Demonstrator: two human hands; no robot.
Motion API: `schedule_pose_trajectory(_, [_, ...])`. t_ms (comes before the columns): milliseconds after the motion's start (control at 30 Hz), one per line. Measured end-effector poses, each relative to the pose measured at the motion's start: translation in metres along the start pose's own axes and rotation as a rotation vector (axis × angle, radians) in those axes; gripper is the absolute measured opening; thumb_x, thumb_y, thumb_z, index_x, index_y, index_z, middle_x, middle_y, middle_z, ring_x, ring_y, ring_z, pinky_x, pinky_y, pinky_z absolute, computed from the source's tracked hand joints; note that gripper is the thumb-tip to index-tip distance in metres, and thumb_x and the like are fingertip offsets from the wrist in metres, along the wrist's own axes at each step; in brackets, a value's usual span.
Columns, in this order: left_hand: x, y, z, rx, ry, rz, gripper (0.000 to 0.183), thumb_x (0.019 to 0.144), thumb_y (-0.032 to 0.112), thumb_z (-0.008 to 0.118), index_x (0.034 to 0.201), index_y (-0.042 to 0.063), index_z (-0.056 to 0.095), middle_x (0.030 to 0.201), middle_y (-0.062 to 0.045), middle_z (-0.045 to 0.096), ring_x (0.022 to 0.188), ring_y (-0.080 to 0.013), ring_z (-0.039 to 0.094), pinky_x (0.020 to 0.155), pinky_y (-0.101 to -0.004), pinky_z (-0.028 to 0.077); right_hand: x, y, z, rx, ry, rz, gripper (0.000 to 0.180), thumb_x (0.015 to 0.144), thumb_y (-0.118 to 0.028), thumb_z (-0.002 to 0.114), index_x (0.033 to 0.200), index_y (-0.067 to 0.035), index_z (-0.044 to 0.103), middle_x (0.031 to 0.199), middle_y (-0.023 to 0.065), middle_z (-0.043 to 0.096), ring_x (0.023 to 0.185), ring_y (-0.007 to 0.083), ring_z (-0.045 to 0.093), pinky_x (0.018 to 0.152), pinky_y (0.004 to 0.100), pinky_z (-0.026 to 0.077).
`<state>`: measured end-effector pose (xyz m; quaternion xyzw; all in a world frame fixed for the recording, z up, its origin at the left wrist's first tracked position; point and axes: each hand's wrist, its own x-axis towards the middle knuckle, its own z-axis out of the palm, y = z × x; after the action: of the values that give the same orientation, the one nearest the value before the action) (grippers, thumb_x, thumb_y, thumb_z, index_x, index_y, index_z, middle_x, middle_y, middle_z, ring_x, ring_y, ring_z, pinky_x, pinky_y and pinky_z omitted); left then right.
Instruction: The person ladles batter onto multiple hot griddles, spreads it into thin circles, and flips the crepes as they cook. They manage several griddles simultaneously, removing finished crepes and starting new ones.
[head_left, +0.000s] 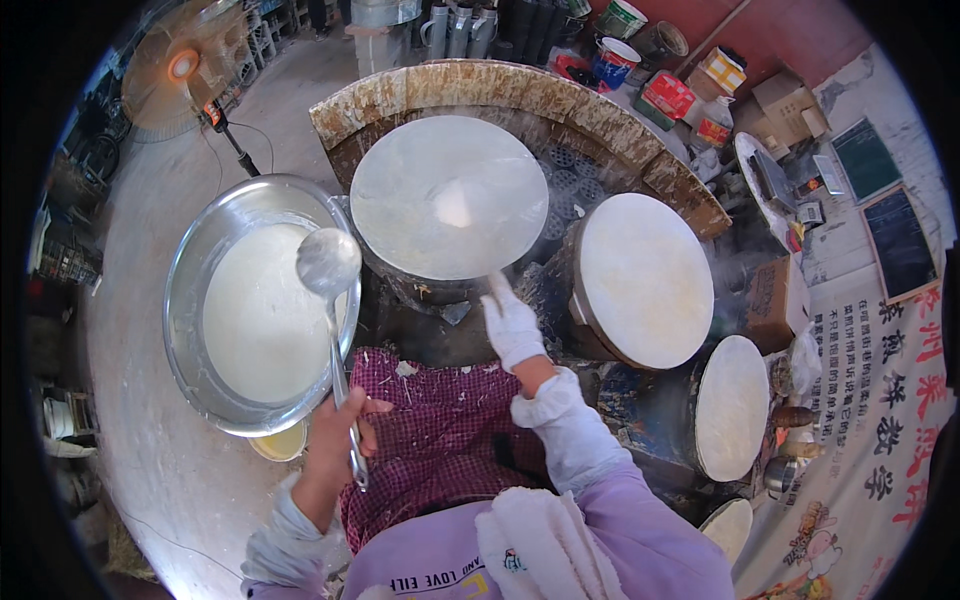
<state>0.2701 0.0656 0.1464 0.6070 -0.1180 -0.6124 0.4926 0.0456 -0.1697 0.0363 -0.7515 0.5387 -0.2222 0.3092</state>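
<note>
My bare left hand (341, 435) grips the handle of a metal ladle (330, 262). The ladle's batter-coated bowl is raised over the right side of a large steel basin (186, 352), which holds white batter (259, 315). My right hand (514, 326), in a white glove, reaches to the near rim of a round griddle (405, 172). Its fingertips are at that rim; whether they pinch anything cannot be made out. A whitish patch (454, 204) shows near the griddle's middle. To the right stands a second griddle (645, 277) covered by a pale, thin round sheet.
Two more round griddles (733, 409) (729, 529) curve down the right side, both pale on top. A batter-crusted curved guard (480, 82) stands behind the griddles, with perforated briquettes (566, 180) inside it. A pedestal fan (182, 66) is at upper left. Steam drifts around the griddles.
</note>
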Motion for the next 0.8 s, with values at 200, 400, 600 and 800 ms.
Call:
schedule_pose_trajectory(200, [0.020, 0.065, 0.025, -0.019, -0.095, 0.088, 0.042, 0.102, 0.032, 0.052, 0.125, -0.003, 0.054, 0.085, -0.005, 0.064, 0.045, -0.0077, 0.044, 0.041, -0.0216, 0.035, 0.069, 0.001, -0.013, -0.197, 0.116, -0.035, 0.037, 0.095, -0.031, 0.054, 0.117, -0.003, 0.063, 0.102, 0.0273, 0.067, 0.098, 0.0438, 0.064, 0.086, 0.0512, 0.051])
schedule_pose_trajectory(400, [0.091, 0.087, 0.036, 0.040, -0.089, 0.207, 0.029, 0.101, 0.023, 0.049, 0.118, 0.000, 0.054, 0.086, -0.007, 0.061, 0.049, -0.0091, 0.046, 0.042, -0.0227, 0.037, 0.030, -0.009, -0.025, -0.002, -0.176, -0.120, 0.045, 0.096, -0.025, 0.054, 0.139, -0.012, 0.051, 0.109, 0.0292, 0.064, 0.102, 0.0477, 0.060, 0.089, 0.0514, 0.049])
schedule_pose_trajectory(600, [0.148, 0.074, 0.062, 0.097, -0.060, 0.181, 0.026, 0.102, 0.025, 0.047, 0.114, 0.003, 0.053, 0.086, -0.007, 0.060, 0.053, -0.0107, 0.050, 0.044, -0.0244, 0.039, -0.013, 0.005, -0.006, 0.470, -0.069, 0.163, 0.051, 0.096, -0.015, 0.054, 0.147, -0.011, 0.045, 0.135, 0.0152, 0.052, 0.123, 0.0270, 0.050, 0.101, 0.0331, 0.039])
schedule_pose_trajectory(800, [0.115, 0.049, 0.080, -0.270, -0.087, 0.080, 0.030, 0.103, 0.025, 0.048, 0.122, 0.002, 0.051, 0.088, -0.007, 0.062, 0.050, -0.0106, 0.048, 0.043, -0.0252, 0.039, -0.019, -0.067, 0.016, 0.861, -0.345, 0.454, 0.052, 0.098, -0.017, 0.054, 0.149, -0.023, 0.046, 0.070, 0.0026, 0.060, 0.051, 0.0146, 0.056, 0.048, 0.0291, 0.048])
